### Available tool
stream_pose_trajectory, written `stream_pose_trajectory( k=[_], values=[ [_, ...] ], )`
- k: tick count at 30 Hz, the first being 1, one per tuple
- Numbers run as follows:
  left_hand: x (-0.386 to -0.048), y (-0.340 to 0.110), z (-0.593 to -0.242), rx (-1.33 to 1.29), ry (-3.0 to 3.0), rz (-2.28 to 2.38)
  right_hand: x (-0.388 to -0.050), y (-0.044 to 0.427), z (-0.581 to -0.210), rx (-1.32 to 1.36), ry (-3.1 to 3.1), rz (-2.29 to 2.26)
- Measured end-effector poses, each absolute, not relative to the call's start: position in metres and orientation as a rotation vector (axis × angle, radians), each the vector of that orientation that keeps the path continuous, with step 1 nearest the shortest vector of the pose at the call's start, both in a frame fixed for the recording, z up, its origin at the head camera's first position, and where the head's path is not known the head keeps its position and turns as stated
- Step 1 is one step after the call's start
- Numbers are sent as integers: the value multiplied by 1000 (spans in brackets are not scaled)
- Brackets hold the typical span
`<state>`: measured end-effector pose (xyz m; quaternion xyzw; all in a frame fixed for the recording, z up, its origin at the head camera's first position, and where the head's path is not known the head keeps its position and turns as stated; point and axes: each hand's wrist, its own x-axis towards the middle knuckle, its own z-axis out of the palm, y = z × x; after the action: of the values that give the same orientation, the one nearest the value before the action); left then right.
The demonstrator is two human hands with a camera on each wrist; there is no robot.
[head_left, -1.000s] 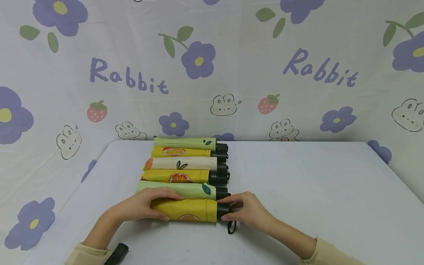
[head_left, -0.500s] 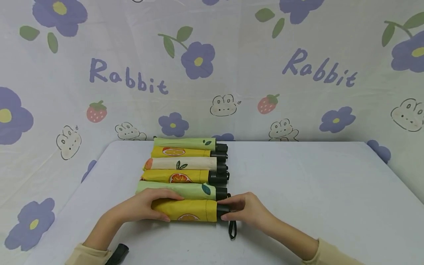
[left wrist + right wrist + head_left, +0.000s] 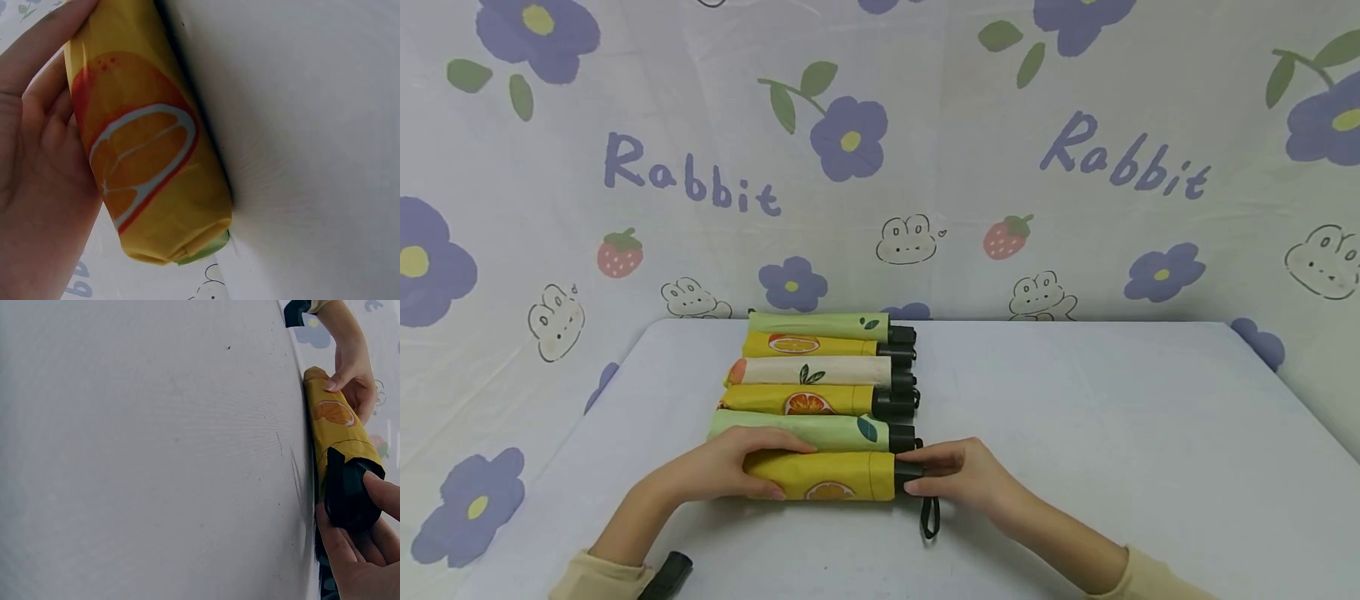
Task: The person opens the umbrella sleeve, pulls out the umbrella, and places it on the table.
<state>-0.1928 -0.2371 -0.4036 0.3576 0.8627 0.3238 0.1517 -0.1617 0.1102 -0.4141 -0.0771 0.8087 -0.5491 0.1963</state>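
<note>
The nearest folded umbrella (image 3: 831, 477), in a yellow sleeve with an orange-slice print, lies crosswise at the front of a row on the table. My left hand (image 3: 722, 462) grips its left part, thumb on the near side and fingers over the far side. At the other end, my right hand (image 3: 966, 477) pinches the black handle (image 3: 353, 497) between thumb and fingers. A black wrist strap (image 3: 930, 518) hangs from that handle toward the table's front. In the left wrist view the yellow sleeve (image 3: 150, 81) lies against my left palm, its closed end showing.
Behind it lie a light green umbrella (image 3: 838, 429), a yellow one (image 3: 842, 398), a cream one (image 3: 850, 369), another yellow one (image 3: 838, 346) and a light green one (image 3: 820, 324), handles to the right. White tabletop (image 3: 1075, 417) spreads rightward. A rabbit-print cloth (image 3: 955, 167) hangs behind.
The front yellow umbrella has shifted slightly right, together with my right hand. Its strap has swung right and hangs lower than a second ago. My left hand has hardly moved.
</note>
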Motion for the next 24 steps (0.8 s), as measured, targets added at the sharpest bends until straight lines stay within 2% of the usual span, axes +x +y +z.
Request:
stream_pose_trajectory(
  k=[24],
  values=[
    [-194,-238,-403,990,2452,943,-156,136,-412,-124,2174,-1614]
  ],
)
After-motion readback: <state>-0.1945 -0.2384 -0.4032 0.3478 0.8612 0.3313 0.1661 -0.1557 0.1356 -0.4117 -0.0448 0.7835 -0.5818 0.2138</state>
